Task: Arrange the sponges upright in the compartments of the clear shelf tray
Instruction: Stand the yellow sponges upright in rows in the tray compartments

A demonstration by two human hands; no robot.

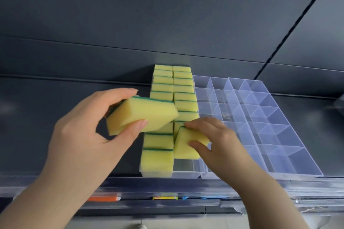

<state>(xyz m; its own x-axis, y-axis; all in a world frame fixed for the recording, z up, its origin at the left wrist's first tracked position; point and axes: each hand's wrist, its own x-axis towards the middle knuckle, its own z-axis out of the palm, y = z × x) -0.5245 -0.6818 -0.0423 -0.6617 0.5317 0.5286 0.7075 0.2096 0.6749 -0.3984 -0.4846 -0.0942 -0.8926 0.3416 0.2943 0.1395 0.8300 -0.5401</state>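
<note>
Dark grey metal makes up the shelf (55, 117) and the panel behind it, the biggest things in sight. Toward the right of the shelf sit more clear divider trays (279, 135), their compartments running back in rows. Just beside them on the left stands the clear shelf tray (186, 174), long and narrow, its long axis running from the shelf's front edge to the back panel.

Two rows of sponges fill it, the left row (160, 143) and the right row (184, 96). Each sponge is a yellow foam block with a thin green scouring layer. They stand upright on edge, and the green shows as a line between neighbours.

The left hand (83, 135) hovers above the left row, pinching a loose sponge (141, 115) between the thumb on the near face and fingers curled over the far, green side. That sponge's long axis runs left to right, with its right end tipped a little up and away.

The right hand (219, 139) holds a tilted sponge (186, 145) at the near end of the right row. Its fingertips lie over the green top edge and its thumb presses the yellow face. This sponge leans back toward the row, not yet upright.

Along the shelf's front lip, a clear strip (130, 191) shows orange, yellow and blue labels.
</note>
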